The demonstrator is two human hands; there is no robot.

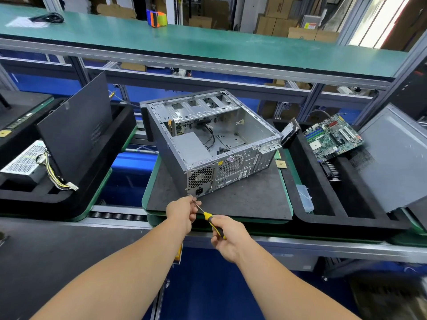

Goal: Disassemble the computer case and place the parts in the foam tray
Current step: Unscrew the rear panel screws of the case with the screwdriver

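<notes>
- So the computer case (208,139) sits open-side-up on a dark mat on the bench (231,202), between two foam trays.
- Right hand (227,239) is wrapped round the yellow-black screwdriver (213,224) handle.
- Left hand (184,210) pinches the shaft by the case's lower rear corner.
- Motherboard (332,137) leans in the right foam tray (323,204).

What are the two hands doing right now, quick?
Left hand: fingers pinch the shaft of the screwdriver near its tip, by the computer case.
Right hand: grips the screwdriver's yellow handle.
</notes>
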